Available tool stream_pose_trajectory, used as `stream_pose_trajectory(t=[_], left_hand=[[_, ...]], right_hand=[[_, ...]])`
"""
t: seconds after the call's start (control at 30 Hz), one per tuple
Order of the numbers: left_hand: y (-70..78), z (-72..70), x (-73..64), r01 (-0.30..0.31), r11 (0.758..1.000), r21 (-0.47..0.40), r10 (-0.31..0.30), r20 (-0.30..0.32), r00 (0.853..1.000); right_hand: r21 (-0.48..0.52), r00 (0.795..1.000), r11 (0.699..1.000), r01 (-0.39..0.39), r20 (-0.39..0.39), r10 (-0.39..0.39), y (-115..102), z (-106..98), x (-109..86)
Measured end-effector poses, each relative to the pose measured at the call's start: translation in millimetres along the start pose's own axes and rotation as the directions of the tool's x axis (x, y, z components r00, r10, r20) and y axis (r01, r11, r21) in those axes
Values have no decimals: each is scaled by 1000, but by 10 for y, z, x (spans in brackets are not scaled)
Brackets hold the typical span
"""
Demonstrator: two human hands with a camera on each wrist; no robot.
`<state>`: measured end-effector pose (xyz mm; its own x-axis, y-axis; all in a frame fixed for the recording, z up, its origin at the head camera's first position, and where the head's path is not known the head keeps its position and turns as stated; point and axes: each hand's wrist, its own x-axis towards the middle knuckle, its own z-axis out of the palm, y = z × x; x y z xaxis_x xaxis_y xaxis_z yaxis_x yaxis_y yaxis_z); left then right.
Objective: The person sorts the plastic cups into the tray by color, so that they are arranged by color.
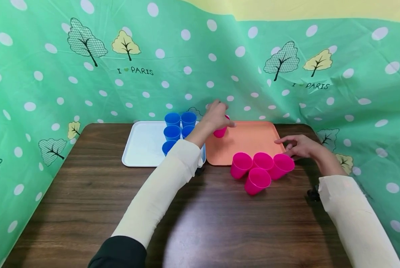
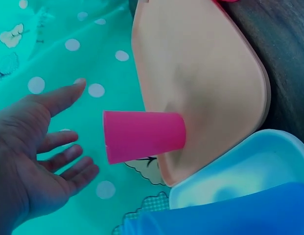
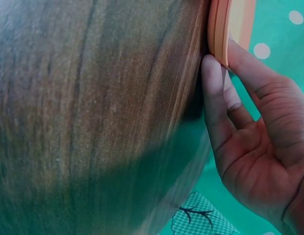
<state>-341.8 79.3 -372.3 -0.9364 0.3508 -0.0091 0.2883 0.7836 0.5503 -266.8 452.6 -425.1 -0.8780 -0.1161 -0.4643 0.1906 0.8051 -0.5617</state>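
Observation:
A pink plastic cup (image 1: 220, 133) stands upright at the back left corner of the orange tray (image 1: 247, 139). My left hand (image 1: 216, 115) hovers beside the cup's rim; the left wrist view shows its fingers spread and apart from the cup (image 2: 144, 136). At the tray's right edge is my right hand (image 1: 300, 146). In the right wrist view, its thumb and fingers pinch the rim of the orange tray (image 3: 219, 29). Several more pink cups (image 1: 257, 181) stand in a cluster on the table, just before the orange tray's front edge.
The white tray (image 1: 143, 143) sits left of the orange one, their edges meeting. Several blue cups (image 1: 171, 133) stand in rows on its right part, partly hidden by my left arm. A green dotted cloth (image 1: 200, 67) hangs behind the brown wooden table (image 1: 220, 230).

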Motion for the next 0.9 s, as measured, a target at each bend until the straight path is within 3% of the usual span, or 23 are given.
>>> stream_pose_trajectory(t=[0.1,0.17,0.4,0.73,0.9], left_hand=[[174,-175,-261,-51,998,-32,51,-9,999],[243,-233,-357,-78,996,-35,78,-16,997],[368,-333,-503,-161,987,-25,160,-31,987],[394,-255,-624,-224,971,-87,229,54,972],[374,-192,-690,-284,951,-120,297,108,949]], right_hand=[[11,1000,1000,-3,-4,3,-4,-1,-3],[14,1000,1000,0,-7,0,-1,-4,1],[28,1000,999,20,-7,-20,-24,3,-22],[13,999,999,44,1,-44,15,10,-11],[16,998,998,55,4,-55,14,25,-15]])
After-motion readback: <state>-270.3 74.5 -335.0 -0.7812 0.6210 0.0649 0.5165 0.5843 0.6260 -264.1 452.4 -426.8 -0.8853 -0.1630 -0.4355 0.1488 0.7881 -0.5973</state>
